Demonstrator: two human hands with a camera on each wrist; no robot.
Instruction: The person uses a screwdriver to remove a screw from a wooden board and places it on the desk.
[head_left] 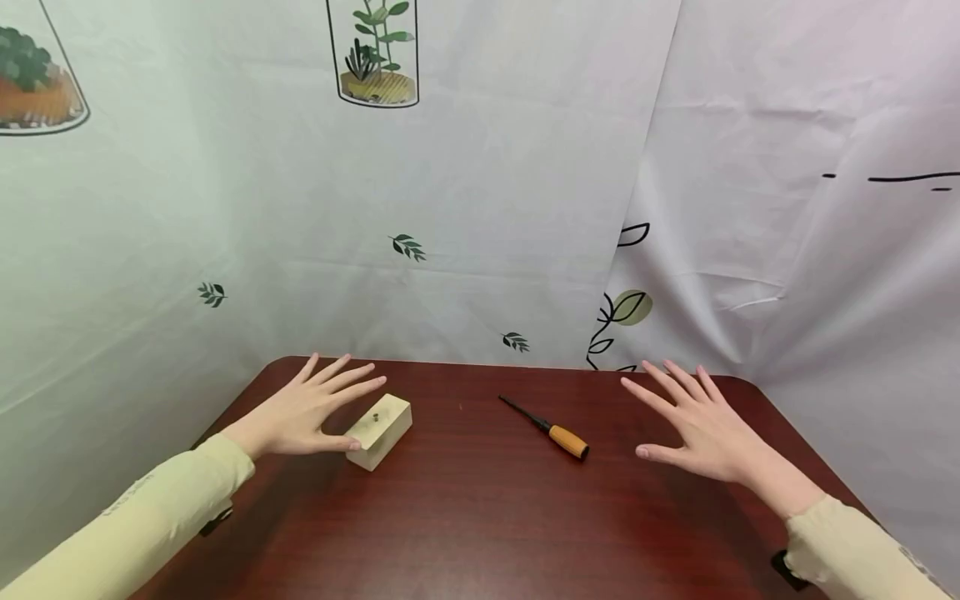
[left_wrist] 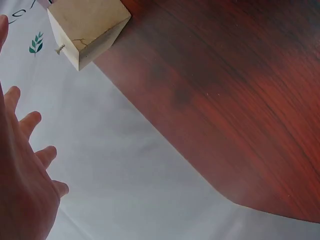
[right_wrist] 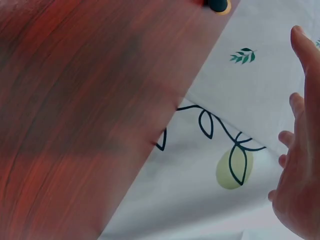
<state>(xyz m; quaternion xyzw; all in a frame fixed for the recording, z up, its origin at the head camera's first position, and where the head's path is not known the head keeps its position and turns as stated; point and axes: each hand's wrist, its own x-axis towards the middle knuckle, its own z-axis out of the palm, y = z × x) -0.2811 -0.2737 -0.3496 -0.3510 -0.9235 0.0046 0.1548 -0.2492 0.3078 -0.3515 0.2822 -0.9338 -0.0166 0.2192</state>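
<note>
A pale wooden block (head_left: pixel 381 433) lies on the dark red table, left of the middle. Out of its top sticks a small screw (left_wrist: pixel 60 49), seen from the side in the left wrist view. My left hand (head_left: pixel 311 411) hovers beside the block with fingers spread, its thumb tip overlapping the block's near end in the head view. Right of the block lies a screwdriver (head_left: pixel 567 441) with an orange handle and dark shaft, the tip pointing to the back left. To its right my right hand (head_left: pixel 697 427) is held over the table, fingers spread and holding nothing.
The brown-red wooden table (head_left: pixel 480 533) has rounded back corners. Right behind its far edge hangs a white cloth (head_left: pixel 480 192) printed with leaves and potted plants, which also closes off both sides.
</note>
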